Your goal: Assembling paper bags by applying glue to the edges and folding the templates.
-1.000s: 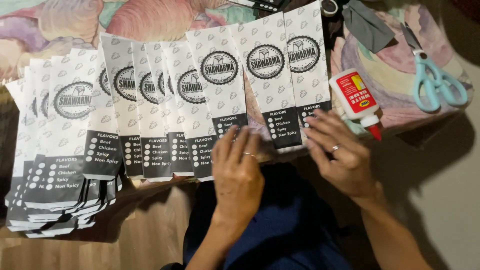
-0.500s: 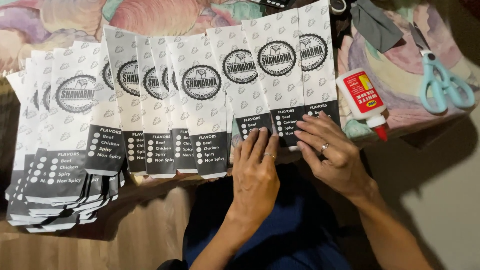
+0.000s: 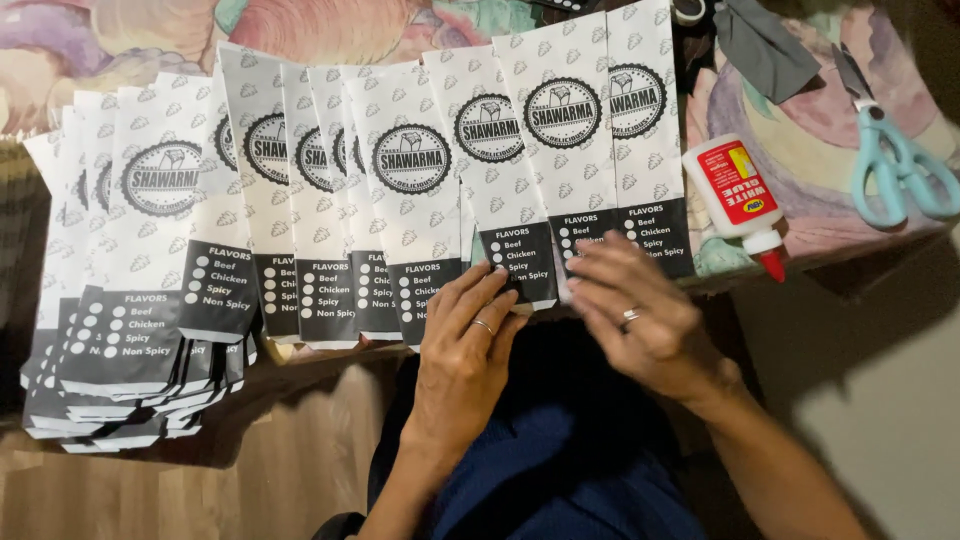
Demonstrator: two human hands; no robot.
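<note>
Left hand (image 3: 468, 345): flat and loosely spread, ring on one finger, fingertips pressing on the black bottom flap of a white paper bag (image 3: 515, 150); it grips nothing
Right hand (image 3: 640, 315): fingers bent and a little blurred, hovering just over the bottom flap of the neighbouring bag; whether it pinches the flap I cannot tell
Step in hand: judging by the pose, pressing down the folded bottom flaps at the right end of the row of bags (image 3: 330, 200)
Next move calls for: likely firm, even pressure along the flap edge, without dragging the overlapped bags sideways
Bags: fanned and overlapping across the tabletop (image 3: 810, 150), black flaps reaching its near edge and hanging slightly past it
Stack (image 3: 120, 390): a pile of similar bags at the far left, well apart from both hands
Glue bottle (image 3: 738, 200): lying just right of the last bag, red tip toward the edge
Scissors (image 3: 895, 165): farther right, near the corner
Open room: little on the tabletop; free space lies only toward the person's lap, below the edge
</note>
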